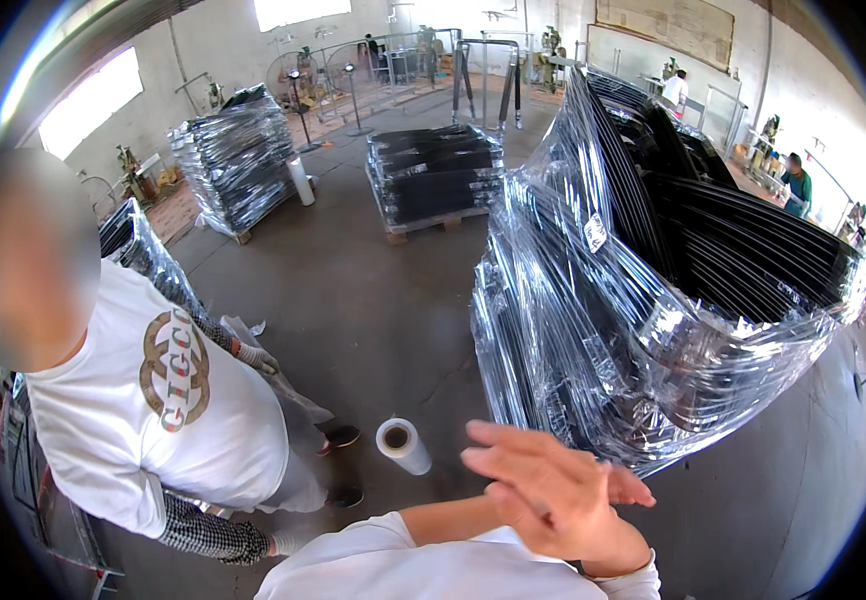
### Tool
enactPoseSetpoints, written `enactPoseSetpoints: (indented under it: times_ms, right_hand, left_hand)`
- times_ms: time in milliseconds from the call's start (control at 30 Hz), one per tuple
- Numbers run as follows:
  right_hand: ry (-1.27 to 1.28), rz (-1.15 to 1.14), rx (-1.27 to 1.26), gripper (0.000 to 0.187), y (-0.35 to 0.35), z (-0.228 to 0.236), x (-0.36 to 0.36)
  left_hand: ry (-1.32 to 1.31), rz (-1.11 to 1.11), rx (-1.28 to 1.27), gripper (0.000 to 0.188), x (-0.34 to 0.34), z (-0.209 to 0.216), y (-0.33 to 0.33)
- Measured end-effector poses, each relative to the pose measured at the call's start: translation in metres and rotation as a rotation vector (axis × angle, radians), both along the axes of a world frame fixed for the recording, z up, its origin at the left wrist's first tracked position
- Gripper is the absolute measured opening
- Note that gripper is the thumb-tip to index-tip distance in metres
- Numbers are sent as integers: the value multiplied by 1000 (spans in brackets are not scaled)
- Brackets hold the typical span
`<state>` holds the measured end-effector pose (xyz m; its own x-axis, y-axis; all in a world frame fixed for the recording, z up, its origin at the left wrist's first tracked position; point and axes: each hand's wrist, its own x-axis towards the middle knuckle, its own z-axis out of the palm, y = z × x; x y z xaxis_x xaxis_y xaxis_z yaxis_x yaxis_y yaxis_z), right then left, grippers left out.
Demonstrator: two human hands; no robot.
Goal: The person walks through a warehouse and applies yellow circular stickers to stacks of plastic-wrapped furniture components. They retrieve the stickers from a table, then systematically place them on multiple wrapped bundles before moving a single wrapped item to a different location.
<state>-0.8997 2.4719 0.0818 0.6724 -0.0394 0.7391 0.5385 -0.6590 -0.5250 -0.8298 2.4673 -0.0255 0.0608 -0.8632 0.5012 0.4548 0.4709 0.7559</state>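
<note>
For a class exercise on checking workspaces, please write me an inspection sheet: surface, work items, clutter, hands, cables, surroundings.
Surface: grey floor, with visible lines across it.
Work items: large stack of black parts in clear film, leaning; white roll upright on the floor, hollow core showing.
Clutter: second white roll beside a tall wrapped stack.
Hands: right hand in front, fingers extended; left hand mostly hidden behind it; no held object visible.
Cables: nothing seen that is clearly a cable.
Surroundings: co-worker at left; lower stack on a pallet ahead; other people and equipment near the walls.
</note>
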Motion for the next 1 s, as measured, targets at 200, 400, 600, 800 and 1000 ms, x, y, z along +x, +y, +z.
enactPoseSetpoints:
  times_ms: [200, 400, 600, 800, 1000]
  right_hand:
    - [-180, 28, -250, 42, 9, 7, -60]
    - [-229, -263, -358, 33, -18, -17, -206]
    - [110, -767, -303, 25, -50, -33, -398]
    - [24, -1485, 181, 26, -66, -64, -576]
    - [69, -1717, 480, 27, -123, -124, -713]
  left_hand:
    - [261, -333, 59, 43, -81, -22, -10]
    - [645, -752, 279, 43, -207, -65, -52]
    - [916, -1096, 655, 44, -362, -105, -65]
    - [937, -1350, 922, 45, -498, -125, -128]
    - [1048, -1532, 1065, 50, -604, -159, -196]
